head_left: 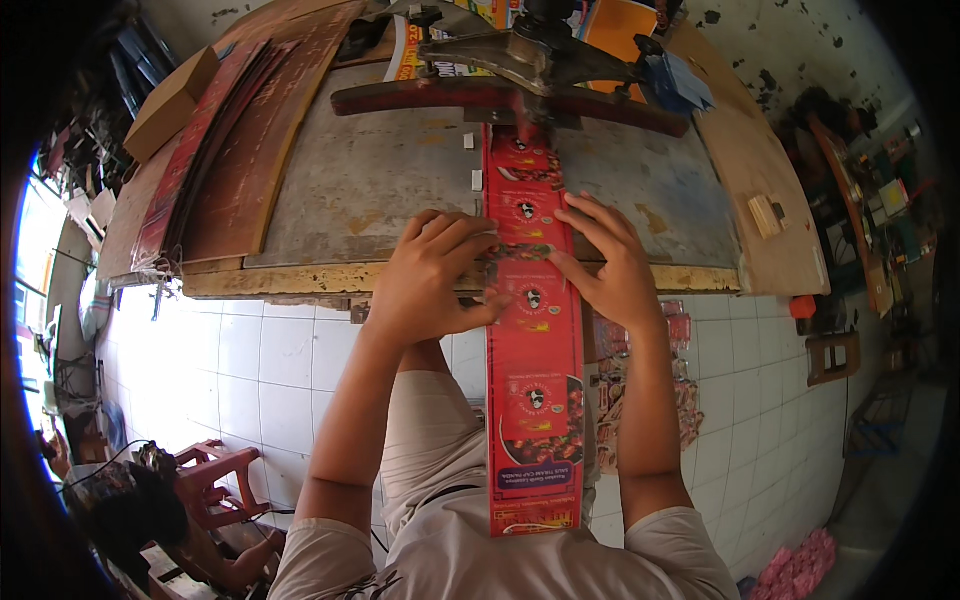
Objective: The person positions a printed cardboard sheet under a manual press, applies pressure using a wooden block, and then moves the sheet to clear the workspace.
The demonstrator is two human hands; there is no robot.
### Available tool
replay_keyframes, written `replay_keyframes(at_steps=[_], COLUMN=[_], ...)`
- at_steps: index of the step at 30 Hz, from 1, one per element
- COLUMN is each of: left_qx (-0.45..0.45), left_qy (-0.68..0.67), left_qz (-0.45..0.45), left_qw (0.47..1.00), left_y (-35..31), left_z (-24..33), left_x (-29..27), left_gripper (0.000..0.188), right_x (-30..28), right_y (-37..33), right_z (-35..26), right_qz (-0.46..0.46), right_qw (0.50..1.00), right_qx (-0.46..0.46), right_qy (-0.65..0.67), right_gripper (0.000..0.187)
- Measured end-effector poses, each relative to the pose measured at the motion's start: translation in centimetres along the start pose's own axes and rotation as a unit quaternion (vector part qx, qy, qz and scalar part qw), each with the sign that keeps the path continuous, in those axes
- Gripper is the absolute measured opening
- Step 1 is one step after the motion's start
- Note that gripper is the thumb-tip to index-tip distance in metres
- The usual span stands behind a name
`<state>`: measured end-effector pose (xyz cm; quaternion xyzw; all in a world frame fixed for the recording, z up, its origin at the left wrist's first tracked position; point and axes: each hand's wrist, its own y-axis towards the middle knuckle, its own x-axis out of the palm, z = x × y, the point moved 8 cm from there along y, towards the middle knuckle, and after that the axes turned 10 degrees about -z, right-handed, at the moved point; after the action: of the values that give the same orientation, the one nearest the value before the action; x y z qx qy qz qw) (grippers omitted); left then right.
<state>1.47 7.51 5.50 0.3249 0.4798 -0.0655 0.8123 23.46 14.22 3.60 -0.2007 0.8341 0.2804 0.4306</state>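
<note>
Cardboard box: brown, at the far left, beside the long boards.
Long boards: red-brown, lying along the left side of the worktop.
Stool: red, on the tiled floor at the near left.
Worktop: grey and stained, with a worn yellowish near edge.
Left hand: yours is at the strip's left edge, fingers bent, thumb spread well apart from them; fingertips and thumb tip both meet the strip.
Red printed strip: between your hands; its far end lies under the press, its middle crosses the worktop's near edge, its near end is over your shirt.
Press: dark metal with a long dark red crossbar, standing at the far side over the strip's end.
Right hand: yours has its fingers extended along the strip's right edge, thumb spread away from them and touching the strip.
Printed pieces: many-coloured, low to the right, partly behind your right forearm.
Wooden block: pale, on the right side of the table.
Pink bundle: on the floor, near right.
</note>
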Motion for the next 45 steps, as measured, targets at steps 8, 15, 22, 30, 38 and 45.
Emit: replay_keyframes(at_steps=[8,15,22,30,38,45], left_qx=[0.002,0.003,0.001,0.011,-0.021,-0.053], left_qy=[0.001,-0.001,0.001,0.003,0.013,0.084], left_qz=[-0.001,0.003,0.0,0.005,-0.019,0.002], left_qw=[1.0,1.0,1.0,1.0,0.999,0.995], left_y=[-0.1,-0.1,-0.1,-0.2,-0.8,-4.1], left_z=[-0.1,-0.2,-0.2,0.0,-0.2,0.9], left_x=[0.3,0.5,0.5,0.3,0.7,2.4], left_gripper=[0.057,0.057,0.058,0.06,0.054,0.062], right_x=[0.1,0.2,0.1,0.2,-1.6,-19.0], right_y=[-0.1,-0.1,0.0,-0.1,-0.9,-11.4], right_z=[0.4,0.6,0.5,0.5,2.0,21.8], right_qz=[-0.003,-0.007,-0.008,-0.01,0.016,0.236], right_qw=[1.0,1.0,1.0,1.0,0.997,0.897], right_qx=[0.002,0.005,-0.003,-0.003,0.003,0.2], right_qy=[-0.007,0.002,-0.002,-0.002,0.078,-0.317], right_gripper=[0.051,0.051,0.051,0.05,0.046,0.044])
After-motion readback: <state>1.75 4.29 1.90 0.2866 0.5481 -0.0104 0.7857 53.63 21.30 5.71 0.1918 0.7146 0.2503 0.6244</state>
